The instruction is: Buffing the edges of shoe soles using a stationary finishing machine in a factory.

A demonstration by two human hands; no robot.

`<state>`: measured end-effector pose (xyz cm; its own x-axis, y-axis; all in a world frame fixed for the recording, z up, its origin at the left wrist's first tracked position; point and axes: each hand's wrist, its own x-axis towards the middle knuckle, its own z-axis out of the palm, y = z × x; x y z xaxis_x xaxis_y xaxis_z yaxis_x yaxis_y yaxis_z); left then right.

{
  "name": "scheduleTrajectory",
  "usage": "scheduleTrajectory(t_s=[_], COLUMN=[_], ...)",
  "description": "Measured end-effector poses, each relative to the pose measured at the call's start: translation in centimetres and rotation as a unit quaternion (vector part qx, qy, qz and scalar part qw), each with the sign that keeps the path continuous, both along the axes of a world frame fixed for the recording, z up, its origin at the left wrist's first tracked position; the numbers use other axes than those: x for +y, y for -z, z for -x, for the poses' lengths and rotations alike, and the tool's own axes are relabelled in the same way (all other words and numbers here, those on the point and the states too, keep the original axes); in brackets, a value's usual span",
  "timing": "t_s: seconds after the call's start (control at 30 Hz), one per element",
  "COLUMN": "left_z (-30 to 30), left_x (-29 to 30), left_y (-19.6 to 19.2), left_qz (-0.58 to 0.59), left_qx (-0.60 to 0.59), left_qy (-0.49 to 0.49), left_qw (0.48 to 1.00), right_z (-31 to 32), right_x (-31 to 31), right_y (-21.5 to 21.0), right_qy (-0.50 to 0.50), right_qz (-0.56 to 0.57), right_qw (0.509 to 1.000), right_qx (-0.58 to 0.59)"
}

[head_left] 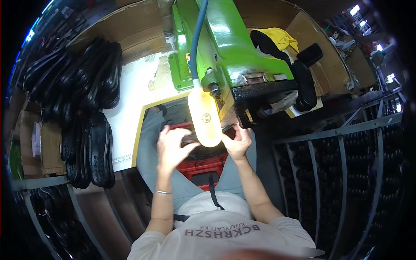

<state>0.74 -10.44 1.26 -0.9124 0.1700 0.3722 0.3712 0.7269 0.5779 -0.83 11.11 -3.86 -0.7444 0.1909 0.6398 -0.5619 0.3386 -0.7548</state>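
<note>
A long, bright yellow-lit lamp head (pixel 205 119) hangs between my hands, in front of the green machine's black working end (pixel 264 93). My left hand (pixel 172 147), with a thin bracelet at its wrist, pinches the left end of a narrow dark piece (pixel 189 138) between thumb and fingers. My right hand (pixel 238 142) grips the right end of it, close under the machine. The lamp head hides the middle of this piece, so its kind cannot be made out.
Black shoe soles (pixel 73 73) are heaped on the white tabletop (pixel 130 99) at the left. Below my hands, between my knees, is a red container (pixel 186 167). Metal racks (pixel 342 169) packed with dark items flank me. A yellow cloth (pixel 279 38) lies at the far right.
</note>
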Motion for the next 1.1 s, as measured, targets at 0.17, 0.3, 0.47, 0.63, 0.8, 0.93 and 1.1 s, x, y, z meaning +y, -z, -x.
scheduleTrajectory(t_s=[0.17, 0.3, 0.47, 0.63, 0.8, 0.93, 1.1], left_z=[0.6, 0.5, -0.6, -0.5, -0.2, 0.1, -0.1], left_x=[4.6, 5.5, 7.9, 8.9, 8.6, 6.1, 2.3], left_y=[2.8, 5.7, 8.7, 12.0, 9.3, 5.2, 1.6], left_qz=[-0.170, -0.288, -0.393, -0.458, -0.422, -0.423, -0.464], left_qx=[0.017, -0.030, -0.063, -0.051, -0.052, -0.039, -0.043], left_qy=[0.000, 0.008, -0.027, -0.046, -0.036, 0.031, 0.020], left_qw=[0.985, 0.957, 0.917, 0.886, 0.904, 0.905, 0.885], right_z=[0.6, 0.6, -1.3, -2.9, -1.8, -1.0, -0.8], right_x=[0.1, 0.6, -0.2, 0.8, 5.8, 8.2, 8.2], right_y=[0.2, 5.1, 10.6, 11.6, 7.3, 2.3, -1.8], right_qy=[0.005, -0.097, -0.252, -0.285, -0.076, 0.038, 0.040], right_qz=[0.005, 0.161, 0.420, 0.555, 0.414, 0.274, 0.128], right_qw=[0.999, 0.976, 0.797, 0.699, 0.860, 0.939, 0.980], right_qx=[0.044, -0.113, -0.354, -0.349, -0.289, -0.204, -0.149])
